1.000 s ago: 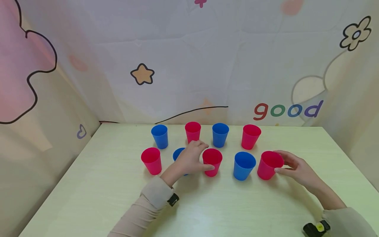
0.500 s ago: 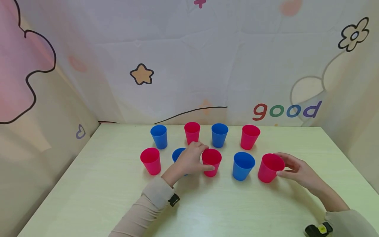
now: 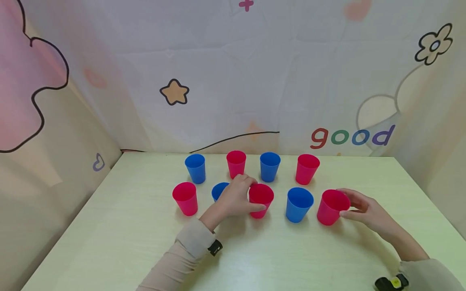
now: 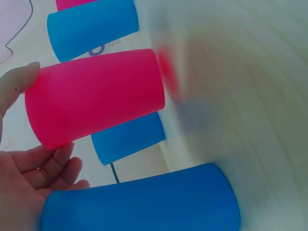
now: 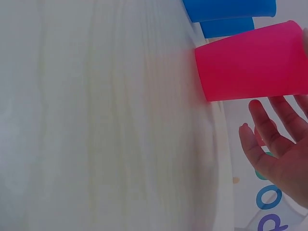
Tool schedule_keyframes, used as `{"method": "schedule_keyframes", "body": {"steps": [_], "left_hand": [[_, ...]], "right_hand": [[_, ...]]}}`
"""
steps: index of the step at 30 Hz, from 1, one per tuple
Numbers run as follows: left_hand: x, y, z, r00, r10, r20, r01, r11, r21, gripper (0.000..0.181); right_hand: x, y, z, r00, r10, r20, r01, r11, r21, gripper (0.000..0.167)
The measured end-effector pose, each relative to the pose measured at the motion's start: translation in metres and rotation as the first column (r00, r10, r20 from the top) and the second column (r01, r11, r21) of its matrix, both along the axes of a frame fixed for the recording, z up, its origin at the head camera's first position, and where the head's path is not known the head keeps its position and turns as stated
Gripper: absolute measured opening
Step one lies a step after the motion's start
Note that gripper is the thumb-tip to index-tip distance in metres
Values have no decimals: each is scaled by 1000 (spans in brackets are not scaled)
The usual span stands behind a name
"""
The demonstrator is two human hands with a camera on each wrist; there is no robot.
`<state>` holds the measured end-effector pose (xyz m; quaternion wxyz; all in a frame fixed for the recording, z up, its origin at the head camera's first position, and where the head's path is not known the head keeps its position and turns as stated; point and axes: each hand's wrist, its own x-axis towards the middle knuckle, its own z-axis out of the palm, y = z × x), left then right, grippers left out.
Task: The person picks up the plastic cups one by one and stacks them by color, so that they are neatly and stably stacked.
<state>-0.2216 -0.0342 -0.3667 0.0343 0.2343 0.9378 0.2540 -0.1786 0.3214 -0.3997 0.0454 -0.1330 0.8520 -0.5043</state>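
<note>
My left hand (image 3: 236,198) holds a red cup (image 3: 262,196) in the front row between thumb and fingers. In the left wrist view, the thumb lies on one side near the rim of this cup (image 4: 96,96) and fingertips touch the other side. At the row's right end, my right hand (image 3: 367,210) holds another red cup (image 3: 330,208) by its right side. The right wrist view shows this cup (image 5: 252,62) with several fingers spread beside it; the thumb is mostly cut off. Both cups stand upright, mouths up.
A blue cup (image 3: 299,206) stands between the held cups. Left of them are a partly hidden blue cup (image 3: 219,190) and a red cup (image 3: 186,199). The back row alternates blue (image 3: 195,169) and red cups (image 3: 307,169). A printed curtain (image 3: 225,101) hangs behind the table (image 3: 109,234).
The right-end red cup has moved slightly toward me with my right hand, then stayed still. My left hand and its red cup have shifted a tiny bit right.
</note>
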Motion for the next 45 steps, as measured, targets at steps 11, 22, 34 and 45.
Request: {"method": "schedule_keyframes", "body": {"steps": [11, 22, 34, 45], "left_hand": [[4, 0, 12, 996, -18, -93, 30, 992, 122, 63], [10, 3, 22, 994, -35, -107, 52, 985, 166, 64], [15, 6, 29, 986, -58, -153, 88, 977, 194, 61], [13, 12, 44, 978, -58, -202, 99, 975, 201, 62]], "right_hand": [[-4, 1, 0, 1000, -9, 22, 9, 1000, -7, 59], [-5, 2, 0, 1000, -29, 11, 29, 999, 18, 62], [-4, 2, -1, 999, -35, 32, 34, 999, 26, 61], [-6, 2, 0, 1000, -14, 12, 14, 1000, -3, 60]]}}
